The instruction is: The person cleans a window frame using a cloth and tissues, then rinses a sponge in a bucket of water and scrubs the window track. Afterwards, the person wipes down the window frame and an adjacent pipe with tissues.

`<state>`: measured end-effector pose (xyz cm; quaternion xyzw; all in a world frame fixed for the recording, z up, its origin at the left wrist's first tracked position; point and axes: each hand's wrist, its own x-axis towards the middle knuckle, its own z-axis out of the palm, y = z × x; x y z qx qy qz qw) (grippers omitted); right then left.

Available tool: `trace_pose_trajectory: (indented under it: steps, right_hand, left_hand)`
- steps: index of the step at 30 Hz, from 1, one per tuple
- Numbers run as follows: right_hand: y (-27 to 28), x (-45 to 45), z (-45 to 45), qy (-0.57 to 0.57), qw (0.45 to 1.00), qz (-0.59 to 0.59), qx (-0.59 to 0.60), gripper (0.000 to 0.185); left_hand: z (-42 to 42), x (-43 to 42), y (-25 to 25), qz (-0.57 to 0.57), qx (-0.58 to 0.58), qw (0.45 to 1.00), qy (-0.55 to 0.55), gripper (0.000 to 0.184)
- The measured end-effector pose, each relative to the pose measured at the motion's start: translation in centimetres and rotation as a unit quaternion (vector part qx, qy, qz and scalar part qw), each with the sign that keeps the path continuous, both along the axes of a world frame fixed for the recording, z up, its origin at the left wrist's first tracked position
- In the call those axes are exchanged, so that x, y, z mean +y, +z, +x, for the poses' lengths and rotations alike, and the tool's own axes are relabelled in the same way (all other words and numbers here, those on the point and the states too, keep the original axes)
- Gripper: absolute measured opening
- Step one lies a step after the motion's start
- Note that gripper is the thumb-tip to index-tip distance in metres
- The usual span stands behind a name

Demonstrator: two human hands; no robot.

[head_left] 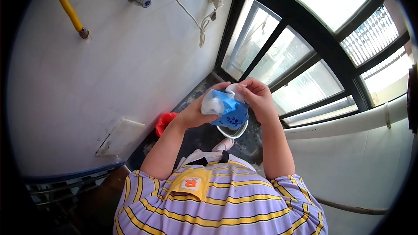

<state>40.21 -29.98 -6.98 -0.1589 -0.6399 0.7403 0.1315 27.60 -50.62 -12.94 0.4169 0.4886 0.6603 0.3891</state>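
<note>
In front of my body, my left hand [194, 112] grips a blue and white soft tissue pack [233, 116] from its left side, fingers wrapped around it. Dark printed lettering shows on the blue part, which hangs tilted downward. At the top of the pack, my right hand [260, 99] pinches a white tissue [235, 90] between thumb and fingers. The tissue's lower end meets the pack; whether it is still inside cannot be made out. A pale-rimmed bin [238, 133] stands on the floor below, partly covered by the pack.
A red bucket [164, 122] stands by the left wall. Black-framed windows [289, 56] rise on the right, above a thick white pipe [348, 122]. Two valves [141, 1], a yellow hose [67, 6] and a plugged-in cable [202, 28] are on the wall. My foot [223, 145] shows below.
</note>
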Motion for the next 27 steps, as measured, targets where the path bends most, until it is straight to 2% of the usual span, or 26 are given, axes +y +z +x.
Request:
trace_pose_trajectory:
  steps: [2, 5, 8, 10, 13, 17, 19, 20, 23, 24, 25, 26, 27]
  right_hand:
    - [-0.4, 0.8, -0.1, -0.037, 0.999, -0.023, 0.021, 0.012]
    - [-0.3, 1.8, -0.1, -0.069, 0.987, -0.137, 0.057, 0.013]
    - [-0.5, 2.3, -0.5, -0.121, 0.988, -0.081, 0.046, 0.012]
    - [-0.9, 2.4, -1.1, -0.174, 0.982, -0.024, 0.073, 0.01]
    - [-0.7, 3.4, -1.2, -0.26, 0.952, 0.139, 0.077, 0.01]
    - [-0.7, 8.3, -0.7, -0.371, 0.909, 0.131, 0.135, 0.01]
    - [0.6, 11.6, -0.3, -0.375, 0.904, 0.021, 0.204, 0.011]
    - [1.5, 12.3, -0.1, -0.372, 0.907, -0.008, 0.199, 0.011]
    - [2.5, 13.4, -0.8, -0.376, 0.916, 0.011, 0.138, 0.019]
    - [2.8, 13.2, -1.0, -0.346, 0.933, 0.027, 0.093, 0.03]
    - [3.3, 12.5, -1.3, -0.288, 0.949, -0.058, 0.116, 0.037]
    - [3.2, 13.1, -1.2, -0.206, 0.973, -0.076, 0.071, 0.04]
    - [1.1, 15.1, -1.2, -0.116, 0.992, -0.021, 0.037, 0.041]
  left_hand:
    - [0.0, 0.4, 1.2, 0.037, 0.024, 0.999, 0.026, 0.081]
    - [-0.2, 0.4, 0.7, 0.019, -0.089, 0.995, 0.034, 0.073]
    - [-1.2, 1.0, -1.3, -0.001, -0.161, 0.987, 0.012, 0.063]
    - [-1.4, 1.5, -2.2, -0.018, -0.135, 0.99, 0.033, 0.058]
    - [-1.6, 2.6, -2.3, -0.063, -0.108, 0.991, 0.055, 0.054]
    - [-2.5, 4.5, -1.8, -0.093, -0.071, 0.99, 0.075, 0.053]
    - [-3.4, 5.4, -1.6, -0.099, -0.076, 0.989, 0.077, 0.052]
    - [-3.8, 5.9, -1.3, -0.103, -0.077, 0.988, 0.08, 0.052]
    - [-4.6, 8.4, -1.0, -0.083, -0.098, 0.988, 0.081, 0.049]
    - [-4.8, 9.6, -0.6, -0.075, -0.083, 0.991, 0.071, 0.048]
    - [-5.0, 10.8, -0.2, -0.066, -0.068, 0.994, 0.059, 0.048]
    - [-5.1, 12.3, 0.3, -0.056, -0.053, 0.996, 0.046, 0.047]
    - [-5.2, 13.9, 0.8, -0.059, -0.045, 0.997, 0.038, 0.046]
